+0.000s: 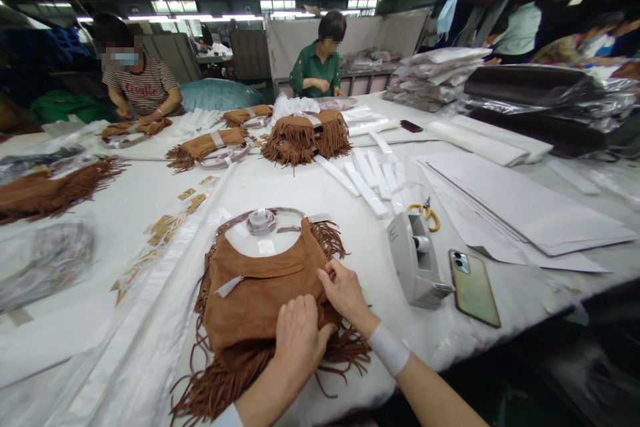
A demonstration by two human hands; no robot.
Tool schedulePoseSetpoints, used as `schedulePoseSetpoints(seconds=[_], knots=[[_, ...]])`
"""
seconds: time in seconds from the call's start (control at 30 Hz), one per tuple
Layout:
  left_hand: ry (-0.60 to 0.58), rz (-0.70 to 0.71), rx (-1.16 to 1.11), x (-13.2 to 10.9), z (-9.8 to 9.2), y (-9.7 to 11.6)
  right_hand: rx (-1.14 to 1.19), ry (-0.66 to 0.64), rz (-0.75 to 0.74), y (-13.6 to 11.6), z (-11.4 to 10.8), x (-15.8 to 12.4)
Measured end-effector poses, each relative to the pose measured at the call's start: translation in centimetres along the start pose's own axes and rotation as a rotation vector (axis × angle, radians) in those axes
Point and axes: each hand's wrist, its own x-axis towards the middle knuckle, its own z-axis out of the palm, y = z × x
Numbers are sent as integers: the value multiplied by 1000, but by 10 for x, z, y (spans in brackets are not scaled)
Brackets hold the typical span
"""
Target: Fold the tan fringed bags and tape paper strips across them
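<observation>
A brown suede handbag (260,293) with long fringe lies on the white table in front of me. Its handle arches away from me, partly wrapped, and a small roll of wrapped strap (261,221) rests inside the arch. A white tab hangs from the zip on its front. My left hand (301,332) bears on the lower right of the bag, fingers curled into the suede and their tips hidden. At the bag's right edge, my right hand (344,288) pinches the suede between thumb and fingers.
To the right stand a grey tape dispenser (413,260), yellow-handled scissors (426,213) and a phone (474,287). White strips (370,180) and paper sheets (520,200) lie beyond. More fringed bags (306,137) sit farther back, near two people. Small tags (163,230) lie left.
</observation>
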Motion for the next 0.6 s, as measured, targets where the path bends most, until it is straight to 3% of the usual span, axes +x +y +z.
schedulePoseSetpoints(seconds=[0.13,0.43,0.6], knots=[[-20,5,-9,2,5,-1,31,8,-7,0,-2,2],[184,383,90,-2,31,-18,14,49,19,6,14,9],[171,341,92,5,29,-19,-18,68,2,7,25,14]])
